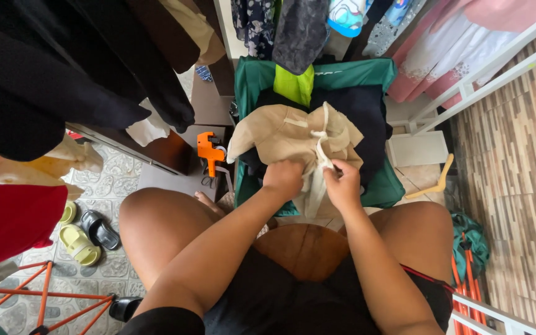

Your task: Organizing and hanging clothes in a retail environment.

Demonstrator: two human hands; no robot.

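Dark hanging clothes [63, 68] fill the upper left of the frame and crowd the space above the tiled floor [113, 167]. A white rack [497, 65] slants across the upper right, with pink garments [454, 43] behind it. At centre a green fabric bin [252, 80] holds dark clothing, and a beige drawstring garment [280, 133] lies on top. The left hand [282, 180] is clenched on the garment's lower edge; the right hand [342, 185] pinches its white drawstring [321, 146]. An orange tagging gun [208, 152] sits just left of the bin. A wooden hanger [432, 184] lies on the open floor to the right. Slippers [85, 232] rest at lower left.
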